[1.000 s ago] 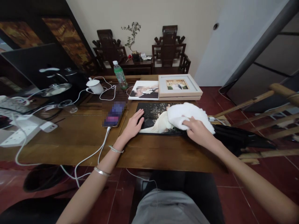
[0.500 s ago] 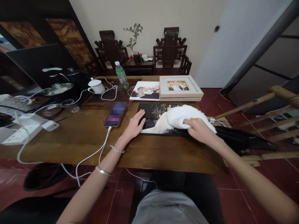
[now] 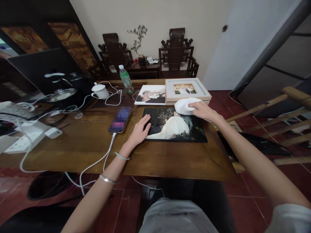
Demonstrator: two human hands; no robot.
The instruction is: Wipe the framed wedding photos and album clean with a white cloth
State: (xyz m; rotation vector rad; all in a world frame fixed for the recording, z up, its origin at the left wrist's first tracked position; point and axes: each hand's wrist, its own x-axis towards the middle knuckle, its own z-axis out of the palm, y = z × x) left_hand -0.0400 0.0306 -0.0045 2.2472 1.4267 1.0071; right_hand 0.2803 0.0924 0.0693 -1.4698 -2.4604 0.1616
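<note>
A dark wedding photo panel (image 3: 170, 127) lies flat on the wooden table, showing a long white dress. My left hand (image 3: 141, 129) rests at the panel's left edge, fingers stretched out and holding nothing. A bunched white cloth (image 3: 183, 106) is gripped in my right hand (image 3: 201, 110), over the panel's upper part, where it covers some of the picture. Just beyond it sit a pale wooden picture frame (image 3: 206, 94) and a white-edged photo print (image 3: 152, 97).
Left of the panel lies a phone (image 3: 120, 119) on a white cable. Farther left are a power strip (image 3: 26, 139), a lidded white cup (image 3: 100, 91), a green bottle (image 3: 125, 79) and a pot (image 3: 62, 94). A wooden rack (image 3: 267, 103) stands at the right.
My right hand has moved the white cloth up and away from me, from the panel's right middle to its top edge, uncovering the right side. My left hand stays in place.
</note>
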